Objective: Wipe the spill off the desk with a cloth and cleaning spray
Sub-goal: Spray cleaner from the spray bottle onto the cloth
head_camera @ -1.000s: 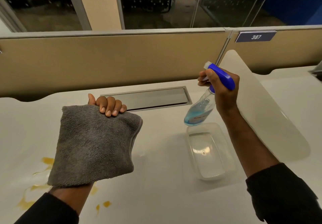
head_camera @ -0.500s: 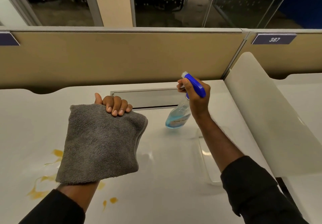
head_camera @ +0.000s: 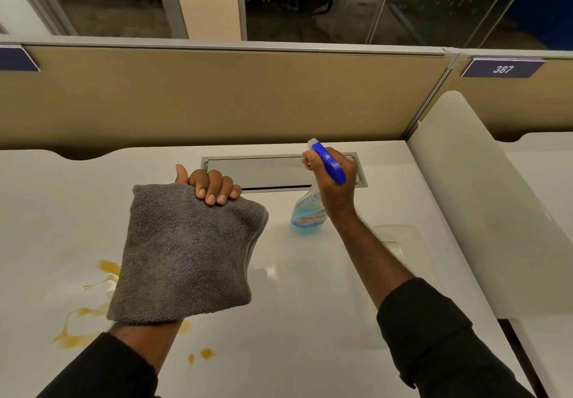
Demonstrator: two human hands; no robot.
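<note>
My left hand (head_camera: 209,187) grips the top edge of a folded grey cloth (head_camera: 186,255), which hangs down over my wrist above the white desk (head_camera: 294,320). An orange-yellow spill (head_camera: 80,326) spreads over the desk at the lower left, partly hidden behind the cloth, with small drops (head_camera: 206,353) near my forearm. My right hand (head_camera: 335,187) is closed around the blue trigger head of a clear spray bottle (head_camera: 308,214) holding blue liquid. The bottle's base rests on or hovers just above the desk; its nozzle points left.
A grey metal cable flap (head_camera: 279,171) is set into the desk behind the hands. A clear plastic tray (head_camera: 400,242) lies right of the bottle, partly under my right arm. A white divider panel (head_camera: 483,211) borders the desk's right side; a tan partition (head_camera: 217,97) closes the back.
My right hand has carried the spray bottle left and lower, away from above the clear tray, to a spot close to the cloth. The view has shifted right; the left hand holds steady.
</note>
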